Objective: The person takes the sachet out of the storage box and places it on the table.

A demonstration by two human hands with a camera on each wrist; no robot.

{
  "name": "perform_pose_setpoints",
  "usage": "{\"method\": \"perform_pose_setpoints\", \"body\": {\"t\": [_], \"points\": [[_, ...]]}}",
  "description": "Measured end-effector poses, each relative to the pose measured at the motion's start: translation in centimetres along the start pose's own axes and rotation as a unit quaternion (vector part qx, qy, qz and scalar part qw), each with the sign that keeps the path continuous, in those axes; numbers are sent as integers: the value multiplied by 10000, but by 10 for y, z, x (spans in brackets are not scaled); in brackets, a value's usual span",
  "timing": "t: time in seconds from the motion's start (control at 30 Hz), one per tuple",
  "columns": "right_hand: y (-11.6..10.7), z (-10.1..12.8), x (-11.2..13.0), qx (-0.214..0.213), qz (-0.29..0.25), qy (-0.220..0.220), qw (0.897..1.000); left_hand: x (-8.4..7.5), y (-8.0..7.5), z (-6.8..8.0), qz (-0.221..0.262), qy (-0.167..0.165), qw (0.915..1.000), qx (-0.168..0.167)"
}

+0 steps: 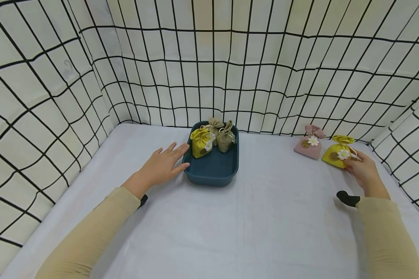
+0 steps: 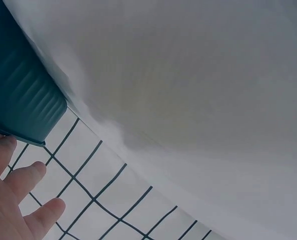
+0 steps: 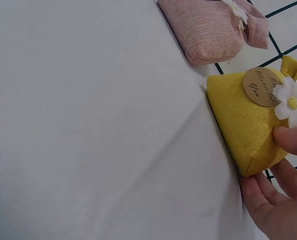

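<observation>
two tan sleeves are seen nearest the head camera, one at each lower corner, over the white bench (image 1: 265, 217). the right hand (image 1: 364, 172) is laid at the near right side of the bench, and a yellow pouch (image 1: 338, 153) is pinched by it: in the right wrist view the thumb is pressed on the pouch's face near its white flower, and the other fingers (image 3: 268, 192) are curled under its lower edge. the yellow pouch is lain on the bench, its long axis run from its broad bottom, nearer the middle of the bench, to its gathered neck, which is pointed away toward the grid wall (image 1: 300, 77) on the right; a round tag with writing is borne just beside the flower. the left hand (image 1: 164, 164) is rested flat on the bench, fingers straight and slightly spread, nothing held; its fingertips are set against the left wall of a dark blue tray (image 1: 213, 170). just beyond the yellow pouch, to its left and close beside it, a pink pouch (image 1: 309, 144) is lain, neck turned toward the far wall. in the far half of the tray three more pouches are stood upright, necks up: a second yellow one (image 1: 200, 142) at the left and two olive ones (image 1: 224, 137) behind and beside it.
</observation>
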State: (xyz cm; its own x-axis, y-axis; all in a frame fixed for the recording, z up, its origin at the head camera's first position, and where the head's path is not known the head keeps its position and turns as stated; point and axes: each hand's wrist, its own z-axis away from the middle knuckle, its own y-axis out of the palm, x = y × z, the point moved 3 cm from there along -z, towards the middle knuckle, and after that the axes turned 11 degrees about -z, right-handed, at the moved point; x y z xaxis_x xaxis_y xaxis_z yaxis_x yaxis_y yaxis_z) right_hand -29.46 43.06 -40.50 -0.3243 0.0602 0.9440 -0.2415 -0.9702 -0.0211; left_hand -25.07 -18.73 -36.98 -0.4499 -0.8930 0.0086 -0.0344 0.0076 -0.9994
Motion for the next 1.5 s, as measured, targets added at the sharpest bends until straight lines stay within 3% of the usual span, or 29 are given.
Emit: {"method": "perform_pose_setpoints", "body": {"t": [0.2,0.5,0.93,1.17,1.5], "points": [[-5,1,-3,-357,-727,-179,9966,0,0,0,25,-15,10000,25],[-11,10,2,-152,-769,-345,9963,1,1,0,-1,-18,10000,25],[-10,25,16,-914,-2038,-917,9704,0,0,3,-26,16,10000,-28],[-3,34,26,-752,-2450,-1236,9587,0,1,2,-26,17,10000,-6],[10,43,43,-176,-2698,-1387,9527,0,0,2,-29,6,10000,-3]]}}
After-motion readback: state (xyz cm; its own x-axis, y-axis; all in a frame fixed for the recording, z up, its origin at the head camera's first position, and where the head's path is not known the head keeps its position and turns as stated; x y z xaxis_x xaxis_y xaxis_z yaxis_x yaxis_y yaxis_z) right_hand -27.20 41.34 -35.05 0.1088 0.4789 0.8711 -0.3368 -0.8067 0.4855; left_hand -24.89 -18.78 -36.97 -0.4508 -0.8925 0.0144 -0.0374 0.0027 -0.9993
